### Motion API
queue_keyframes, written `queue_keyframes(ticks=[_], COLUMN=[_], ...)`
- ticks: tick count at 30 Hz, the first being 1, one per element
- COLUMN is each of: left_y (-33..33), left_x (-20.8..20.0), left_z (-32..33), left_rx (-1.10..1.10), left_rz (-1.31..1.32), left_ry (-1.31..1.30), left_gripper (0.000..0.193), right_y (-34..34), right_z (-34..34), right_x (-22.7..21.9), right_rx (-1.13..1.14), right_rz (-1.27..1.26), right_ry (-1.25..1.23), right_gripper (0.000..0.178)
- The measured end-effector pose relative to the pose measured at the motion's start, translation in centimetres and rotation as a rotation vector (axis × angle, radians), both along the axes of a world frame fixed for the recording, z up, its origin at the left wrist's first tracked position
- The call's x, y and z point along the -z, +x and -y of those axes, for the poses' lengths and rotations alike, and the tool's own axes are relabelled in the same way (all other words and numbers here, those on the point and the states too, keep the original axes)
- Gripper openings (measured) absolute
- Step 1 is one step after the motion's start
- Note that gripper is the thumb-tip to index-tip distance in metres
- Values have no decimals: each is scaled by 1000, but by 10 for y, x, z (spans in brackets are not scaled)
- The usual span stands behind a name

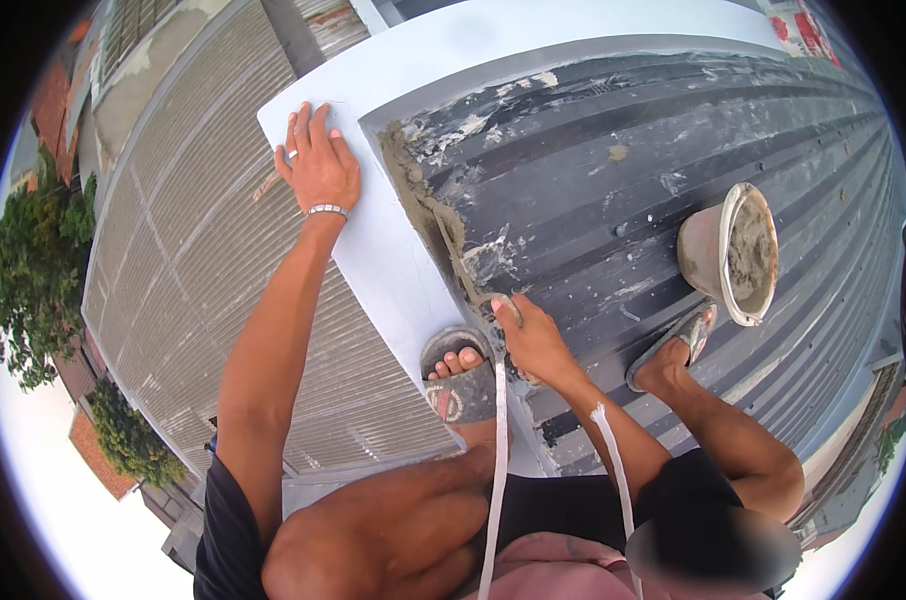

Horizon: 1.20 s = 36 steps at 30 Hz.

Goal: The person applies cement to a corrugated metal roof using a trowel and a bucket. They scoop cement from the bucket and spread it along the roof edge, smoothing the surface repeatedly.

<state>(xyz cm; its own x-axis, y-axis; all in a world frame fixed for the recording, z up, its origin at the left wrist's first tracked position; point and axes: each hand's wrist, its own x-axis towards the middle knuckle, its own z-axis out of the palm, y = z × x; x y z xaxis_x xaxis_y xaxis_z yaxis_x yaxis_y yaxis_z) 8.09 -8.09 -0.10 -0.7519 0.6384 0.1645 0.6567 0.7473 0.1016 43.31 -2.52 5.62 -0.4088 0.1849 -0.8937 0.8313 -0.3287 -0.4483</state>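
Note:
My left hand (pixel 321 165) lies flat on the white top of a low parapet wall (pixel 393 290), fingers spread, a ring and a bracelet on it. My right hand (pixel 535 340) is closed round the handle of a trowel (pixel 501 299). Its narrow blade seems to lie along the wall's inner foot, though it is hard to tell from the mortar there. A rough strip of wet grey mortar (pixel 413 190) runs along the joint between the parapet and the dark corrugated roof (pixel 573 180). To the right, a whitish bucket (pixel 701 245) holds grey mortar, tilted on the roof ribs.
My sandalled left foot (pixel 458 375) rests on the parapet, and the right foot (pixel 678 350) on the roof beside the bucket. Beyond the parapet lies a lower corrugated roof (pixel 183 270). White cords (pixel 500 450) hang before me. A red-and-white package (pixel 798 35) stands far right.

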Motion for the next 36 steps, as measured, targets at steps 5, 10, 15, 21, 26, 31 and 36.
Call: queue_keyframes(ticks=[5,10,15,21,26,31,36], left_y=[3,0,1,2,2,1,-1], left_x=[0,1,0,1,1,3,3], left_z=[-8,-4,-2,-8,-6,1,-4], left_rx=[16,5,7,11,11,14,18], left_rz=[2,0,-10,12,0,0,-14], left_ry=[6,-1,11,23,13,13,21], left_gripper=[45,45,45,45,45,45,45], right_y=[-20,-18,-6,-37,-26,-2,-24], right_z=[-1,0,3,-9,-11,-11,-16], right_x=[34,21,13,26,33,20,16], right_rx=[77,118,169,50,46,225,193], right_rz=[-249,-83,-39,-150,-88,-15,-105], right_ry=[170,72,-40,119,123,-103,-107], right_gripper=[44,42,42,52,51,40,40])
